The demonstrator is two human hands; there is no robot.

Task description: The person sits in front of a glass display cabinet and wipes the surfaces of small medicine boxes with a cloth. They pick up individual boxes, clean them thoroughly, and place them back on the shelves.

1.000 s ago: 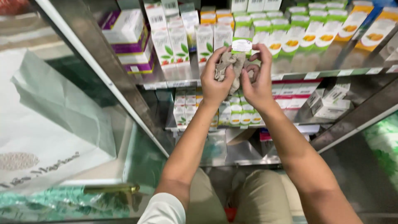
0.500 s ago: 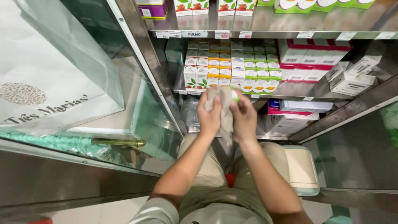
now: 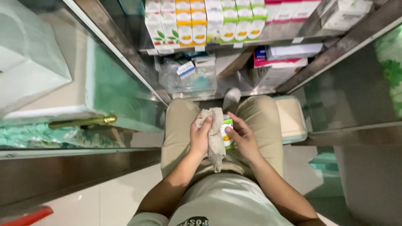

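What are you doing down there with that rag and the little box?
A person sits on a pale stool in front of an open glass cabinet. The left hand holds a beige cloth against a small green and white box, which the right hand steadies over the lap. More small boxes stand in rows on the shelf above, and a clear plastic tub sits on the lower shelf.

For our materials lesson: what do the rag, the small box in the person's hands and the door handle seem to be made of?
Rag: soft woven cloth, beige and matte; it drapes and creases in the left hand.
Small box, at the right hand: probably printed card, with flat faces and a slight sheen.
Door handle: likely brass-coloured metal, shiny with highlights.
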